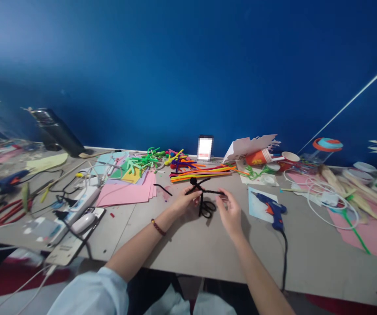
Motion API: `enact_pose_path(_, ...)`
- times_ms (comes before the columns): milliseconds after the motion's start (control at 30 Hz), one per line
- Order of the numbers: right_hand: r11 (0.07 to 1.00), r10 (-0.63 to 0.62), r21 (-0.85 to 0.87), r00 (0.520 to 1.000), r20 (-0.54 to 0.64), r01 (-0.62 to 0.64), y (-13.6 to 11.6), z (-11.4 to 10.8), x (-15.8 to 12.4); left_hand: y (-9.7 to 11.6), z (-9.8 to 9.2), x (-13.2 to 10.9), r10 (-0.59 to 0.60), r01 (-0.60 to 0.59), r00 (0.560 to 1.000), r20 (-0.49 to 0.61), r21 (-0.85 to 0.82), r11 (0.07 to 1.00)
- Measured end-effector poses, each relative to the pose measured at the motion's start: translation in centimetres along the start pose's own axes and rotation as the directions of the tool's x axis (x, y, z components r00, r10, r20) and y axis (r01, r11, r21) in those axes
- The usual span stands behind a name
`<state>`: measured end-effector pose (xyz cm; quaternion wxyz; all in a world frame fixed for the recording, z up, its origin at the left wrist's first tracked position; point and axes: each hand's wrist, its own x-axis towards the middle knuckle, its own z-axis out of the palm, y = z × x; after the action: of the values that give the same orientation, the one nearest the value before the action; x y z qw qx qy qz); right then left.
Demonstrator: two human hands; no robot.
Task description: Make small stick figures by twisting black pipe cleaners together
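Observation:
A black pipe-cleaner figure (201, 189), with a round knob on top and thin limbs, is between my hands over the table. My left hand (188, 199) pinches its body near the knob. At the other side, the fingers of my right hand (229, 208) close on the tip of a limb that stretches out to the right. Just below are black loops (208, 210); I cannot tell whether they are scissors handles or part of the figure. A short black pipe-cleaner piece (163, 189) lies to the left of my left hand.
Behind my hands lie colored pipe cleaners (201, 173) and a lit phone (205, 148). A blue glue gun (275, 212) rests on the right, its cord hanging off the front edge. Pink paper (125, 194), a power strip (76, 212) and red-handled scissors (7, 212) are on the left.

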<state>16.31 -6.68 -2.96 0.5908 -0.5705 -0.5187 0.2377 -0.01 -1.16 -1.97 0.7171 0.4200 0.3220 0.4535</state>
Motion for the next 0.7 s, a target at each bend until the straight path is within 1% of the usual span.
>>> enact_pose_path(100, 0.991, 0.106, 0.085, 0.993, -0.049, -0.101, 0.5, -0.1, 0.6, 0.4, -0.3, 0.2, -0.011, 0.011, 1.000, -0.004, -0.098, 0.995)
enact_pose_path(200, 0.973, 0.204, 0.115, 0.978, -0.045, -0.198, 1.0, -0.4, 1.3, 0.8, -0.8, 0.6, 0.016, -0.017, 1.000, -0.004, -0.138, 0.990)
enact_pose_path(267, 0.973, 0.216, 0.080, 0.976, -0.008, -0.215, 1.1, -0.5, 1.6, 1.0, -1.1, 0.8, 0.040, -0.040, 0.999, -0.007, -0.180, 0.983)
enact_pose_path(300, 0.978, 0.205, 0.037, 0.978, 0.033, -0.206, 1.1, -0.5, 1.6, 1.1, -1.3, 0.9, 0.049, -0.048, 0.999, -0.001, -0.214, 0.976)
enact_pose_path(333, 0.983, 0.185, -0.021, 0.978, 0.098, -0.184, 1.1, -0.4, 1.5, 1.3, -1.5, 1.0, 0.053, -0.049, 0.999, 0.012, -0.251, 0.967)
enact_pose_path(367, 0.986, 0.158, -0.091, 0.971, 0.179, -0.143, 1.0, -0.3, 1.3, 1.5, -1.6, 1.1, 0.053, -0.042, 0.998, 0.028, -0.286, 0.957)
enact_pose_path(400, 0.984, 0.122, -0.162, 0.954, 0.272, -0.080, 0.8, 0.0, 1.0, 1.7, -1.8, 1.1, 0.049, -0.034, 0.998, 0.042, -0.313, 0.949)
enact_pose_path(467, 0.955, 0.043, -0.281, 0.892, 0.450, 0.096, 0.1, 0.8, 0.1, 2.1, -2.0, 1.1, 0.036, -0.014, 0.998, 0.057, -0.347, 0.938)
enact_pose_path(500, 0.927, -0.001, -0.321, 0.856, 0.517, 0.194, -0.3, 1.3, -0.4, 2.3, -2.1, 1.0, 0.025, -0.001, 0.998, 0.064, -0.359, 0.933)
enact_pose_path(533, 0.894, -0.032, -0.354, 0.826, 0.563, 0.276, -0.8, 1.9, -1.0, 2.5, -2.2, 1.0, 0.019, 0.009, 0.997, 0.070, -0.371, 0.929)
enact_pose_path(600, 0.828, -0.071, -0.401, 0.783, 0.618, 0.392, -1.9, 3.3, -1.9, 2.7, -2.4, 0.9, 0.014, 0.021, 0.996, 0.085, -0.396, 0.918)
enact_pose_path(700, 0.740, -0.088, -0.431, 0.710, 0.699, 0.517, -3.2, 5.5, -2.5, 2.9, -2.7, 0.9, 0.018, 0.027, 0.994, 0.105, -0.406, 0.914)
